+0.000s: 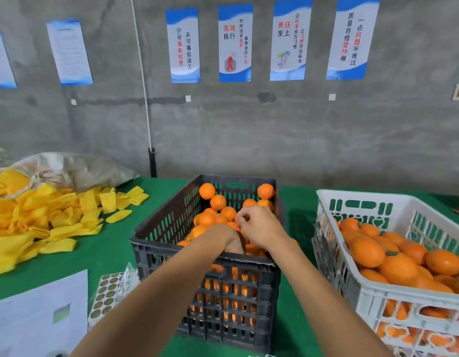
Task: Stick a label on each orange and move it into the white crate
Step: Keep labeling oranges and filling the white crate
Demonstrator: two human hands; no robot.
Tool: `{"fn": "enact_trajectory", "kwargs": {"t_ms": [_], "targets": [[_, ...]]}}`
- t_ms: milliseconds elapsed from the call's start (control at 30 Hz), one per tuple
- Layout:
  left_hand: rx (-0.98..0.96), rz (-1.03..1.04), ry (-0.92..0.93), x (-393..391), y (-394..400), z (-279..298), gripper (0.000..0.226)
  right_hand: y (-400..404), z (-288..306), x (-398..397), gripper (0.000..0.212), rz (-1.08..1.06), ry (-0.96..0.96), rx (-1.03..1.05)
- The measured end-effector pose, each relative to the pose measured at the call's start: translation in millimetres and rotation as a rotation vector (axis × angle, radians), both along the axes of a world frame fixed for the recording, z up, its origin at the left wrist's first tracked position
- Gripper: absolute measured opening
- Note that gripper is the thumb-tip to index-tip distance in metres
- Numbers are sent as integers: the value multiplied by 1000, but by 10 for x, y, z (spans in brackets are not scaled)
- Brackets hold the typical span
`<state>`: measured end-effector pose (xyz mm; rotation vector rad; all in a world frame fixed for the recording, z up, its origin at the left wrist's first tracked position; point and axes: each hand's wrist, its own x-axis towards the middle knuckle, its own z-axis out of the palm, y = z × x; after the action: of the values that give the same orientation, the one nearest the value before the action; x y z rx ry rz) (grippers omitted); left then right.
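A dark grey crate [156,228] in the middle of the table holds many loose oranges [207,191]. My left hand [224,238] reaches down into it among the fruit; its fingers are hidden behind the near wall. Just above and to the right, my right hand [259,226] hovers over the oranges with curled fingers, thumb and forefinger pinched on what looks like a small label. The white crate [333,264] stands at the right, well filled with oranges [398,269]. A sheet of round gold labels [107,292] lies at the lower left.
The table has a green cloth [110,251]. A heap of yellow foam fruit sleeves [43,220] and a sack [76,171] fill the left side. A white paper [38,318] lies at the near left. A concrete wall with posters rises behind the table.
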<state>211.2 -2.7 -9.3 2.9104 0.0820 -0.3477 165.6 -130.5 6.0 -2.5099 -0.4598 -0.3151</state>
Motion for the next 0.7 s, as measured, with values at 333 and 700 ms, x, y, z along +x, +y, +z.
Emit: {"fn": "enact_trajectory", "kwargs": {"t_ms": [333,700], "targets": [[-660,-365,-715,-368,-94,278,33,-41,126,-289,39,-160,-357,213],[-963,-587,-1042,-1514,-1034,-378,80,-879,-388,-1389,55,-147,-552,754]]}}
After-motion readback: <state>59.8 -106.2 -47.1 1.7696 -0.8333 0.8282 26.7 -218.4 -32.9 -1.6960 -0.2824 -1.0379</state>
